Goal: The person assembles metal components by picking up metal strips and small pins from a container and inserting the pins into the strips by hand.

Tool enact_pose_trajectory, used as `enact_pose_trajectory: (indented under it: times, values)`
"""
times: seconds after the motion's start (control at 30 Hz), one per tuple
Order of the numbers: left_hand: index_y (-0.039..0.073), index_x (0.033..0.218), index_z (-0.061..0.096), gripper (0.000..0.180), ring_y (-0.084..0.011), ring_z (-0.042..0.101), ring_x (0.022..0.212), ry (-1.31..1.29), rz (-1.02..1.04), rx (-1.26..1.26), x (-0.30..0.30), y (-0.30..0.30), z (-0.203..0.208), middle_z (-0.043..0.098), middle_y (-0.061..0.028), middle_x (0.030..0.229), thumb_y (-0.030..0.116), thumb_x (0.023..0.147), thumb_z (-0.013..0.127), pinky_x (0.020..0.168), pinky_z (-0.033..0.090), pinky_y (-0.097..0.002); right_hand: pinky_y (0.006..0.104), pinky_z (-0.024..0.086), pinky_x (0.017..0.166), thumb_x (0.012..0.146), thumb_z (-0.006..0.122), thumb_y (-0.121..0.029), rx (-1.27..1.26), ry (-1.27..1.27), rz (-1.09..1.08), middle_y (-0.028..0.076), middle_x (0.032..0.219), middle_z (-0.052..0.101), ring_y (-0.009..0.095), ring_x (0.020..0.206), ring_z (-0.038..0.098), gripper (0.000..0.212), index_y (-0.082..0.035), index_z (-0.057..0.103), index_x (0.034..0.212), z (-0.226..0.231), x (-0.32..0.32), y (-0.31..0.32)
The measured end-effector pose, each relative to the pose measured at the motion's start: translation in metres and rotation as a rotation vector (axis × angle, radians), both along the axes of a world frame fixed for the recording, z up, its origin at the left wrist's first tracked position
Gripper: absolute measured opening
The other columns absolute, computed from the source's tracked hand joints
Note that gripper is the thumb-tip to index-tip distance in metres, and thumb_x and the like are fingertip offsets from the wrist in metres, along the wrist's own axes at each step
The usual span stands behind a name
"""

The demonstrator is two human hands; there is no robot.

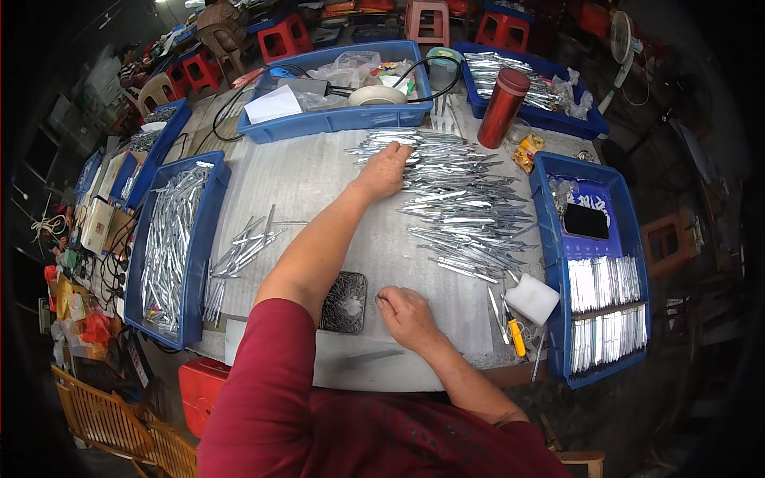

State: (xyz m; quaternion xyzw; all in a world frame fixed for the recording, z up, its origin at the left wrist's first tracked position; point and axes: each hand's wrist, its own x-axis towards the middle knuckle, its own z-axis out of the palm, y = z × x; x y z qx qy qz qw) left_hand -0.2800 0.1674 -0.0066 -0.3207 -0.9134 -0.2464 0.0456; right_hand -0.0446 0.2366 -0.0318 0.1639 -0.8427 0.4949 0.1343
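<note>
My left hand (386, 170) reaches far across the table to the upper left edge of a wide pile of slim, pointed silver metal pieces (466, 209). Its fingers are drawn together among the pieces; whatever they grip cannot be made out. Close to me, my right hand (408, 317) hovers or rests over the white table covering (470, 327), thumb and fingers pinched together. Anything between them is too small to see. Just left of it lies a dark square tray (364, 307) with many tiny metal pins (344, 301), partly hidden by my left arm.
Loose metal pieces (247, 247) lie at left beside a blue bin (205, 275) of more. Blue bins (339, 122) also stand at the back and right (564, 334). A red flask (504, 107), a white block (532, 299) and a yellow-handled tool (516, 338) are at right.
</note>
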Motion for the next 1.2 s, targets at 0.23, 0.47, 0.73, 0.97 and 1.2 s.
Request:
enact_pose_trajectory:
  times: [0.23,0.47,0.73,0.97,1.2]
  values:
    - [0.001,0.103,0.047,0.039,-0.0348,0.047,0.096,0.095,0.001,0.095,0.005,-0.003,-0.003,0.049,-0.0177,0.098,-0.007,0.065,0.045,0.085,0.039,-0.0391,0.0411,0.041,0.052,0.077,0.054,-0.008,-0.019,0.035,-0.008,0.014,0.057,0.051,0.032,0.056,0.052,0.005,-0.004,0.051,0.078,-0.001,-0.001,0.000]
    - [0.001,0.103,0.048,0.039,-0.0331,0.048,0.097,0.056,0.015,0.133,0.006,-0.010,0.000,0.051,-0.0170,0.099,-0.006,0.065,0.046,0.086,0.039,-0.0381,0.0373,0.042,0.056,0.076,0.054,-0.007,0.011,-0.011,-0.002,0.012,0.063,0.054,0.029,0.060,0.054,0.006,-0.002,0.052,0.079,-0.001,-0.001,0.000]
    - [0.000,0.101,0.050,0.040,-0.0328,0.052,0.093,0.089,0.001,0.340,0.021,-0.030,0.026,0.053,-0.0180,0.096,-0.011,0.064,0.042,0.082,0.041,-0.0377,0.0373,0.042,0.056,0.076,0.054,-0.007,0.000,0.007,0.006,0.013,0.063,0.054,0.030,0.061,0.054,0.006,-0.002,0.052,0.079,-0.002,0.000,0.000]
    - [0.004,0.102,0.052,0.046,-0.0174,0.054,0.084,0.069,0.128,0.435,0.070,-0.111,0.045,0.055,-0.0078,0.093,-0.012,0.060,0.041,0.066,0.044,-0.0269,0.0407,0.042,0.054,0.076,0.054,-0.009,-0.011,0.042,-0.002,0.015,0.061,0.053,0.032,0.059,0.053,0.007,-0.002,0.051,0.078,0.002,0.000,-0.001]
    - [0.002,0.102,0.052,0.044,-0.0120,0.053,0.084,-0.050,0.375,0.476,0.135,-0.213,0.037,0.055,-0.0038,0.092,-0.011,0.061,0.040,0.066,0.042,-0.0234,0.0393,0.043,0.056,0.077,0.054,-0.010,-0.004,-0.029,-0.039,0.016,0.066,0.055,0.033,0.062,0.055,0.008,-0.003,0.053,0.079,0.003,0.001,-0.002]
